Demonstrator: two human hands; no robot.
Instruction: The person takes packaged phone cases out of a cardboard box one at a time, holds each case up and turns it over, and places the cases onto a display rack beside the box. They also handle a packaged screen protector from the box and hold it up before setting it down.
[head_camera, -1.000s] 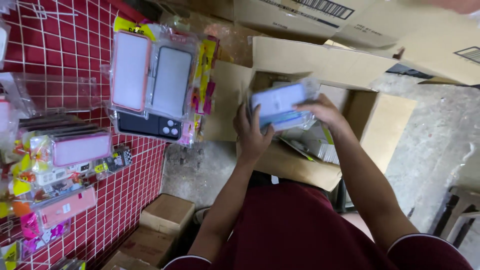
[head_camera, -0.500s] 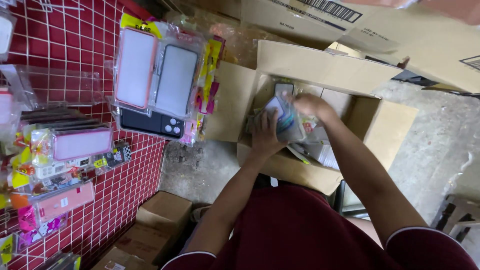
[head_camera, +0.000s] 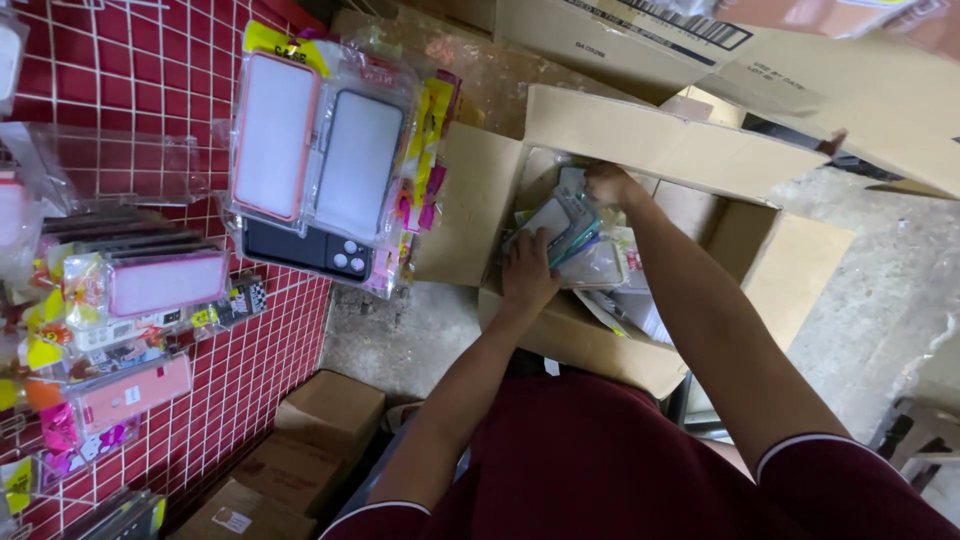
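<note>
Both hands are down inside the open cardboard box (head_camera: 640, 150). The left hand (head_camera: 527, 275) lies palm down with fingers curled loosely over a stack of packaged phone cases (head_camera: 565, 225), its fingertips resting on the near end of the bundle. The right hand (head_camera: 607, 183) sits just beyond it, deeper in the box, fingers bent and closed on the far end of that same stack, so the bundle runs between the two hands; how tightly the right fingers pinch cannot be made out, since the packets hide them. Right under and beside the left hand lie more clear-wrapped packets (head_camera: 600, 265), loose in the box. To the left of the left hand, well apart, a bunch of bagged phone cases (head_camera: 320, 170) hangs on the red wire grid wall (head_camera: 150, 80), pink-rimmed and grey ones on top of a black one. Below the forearms, near the person's dark red shirt (head_camera: 600, 470), small closed cartons (head_camera: 330, 410) sit on the floor.
</note>
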